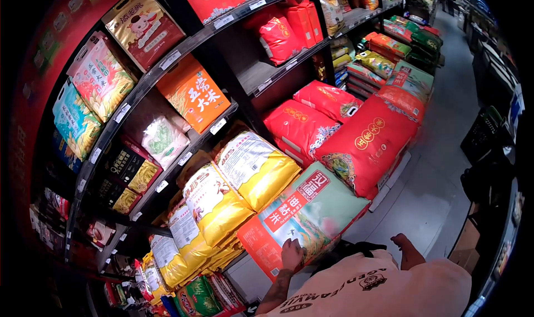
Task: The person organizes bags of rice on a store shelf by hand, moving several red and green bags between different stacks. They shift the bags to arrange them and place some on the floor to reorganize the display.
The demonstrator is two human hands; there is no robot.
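A shopper's left hand [292, 253] rests on the near edge of a green-and-orange rice bag [305, 205], lying flat just below the centre of the frame in a rice aisle. The fingers are bent against the printed face; whether they pinch the plastic or merely press on it cannot be told. The right hand [403, 242], lower right of centre, is apart from the bag with fingers partly curled and no object visible in it; at this size, how tightly they close cannot be told.

The work in hand appears to be handling or steadying the bag at one edge. Judging by its bulk, lifting it would call for both hands, the right brought over to the far side.

Crowding that side is a large red rice bag [370, 141], its lower corner against the green one. To the left, stacked yellow-and-white rice sacks [214, 205] press close, leaving little room for fingers there. Dark shelving [219, 25] carries an orange rice box [194, 91] at upper left. The pale T-shirt [384, 286] fills the lower frame. At right, bare aisle floor [425, 175] offers the freest way out, with a black basket [483, 130] beyond.
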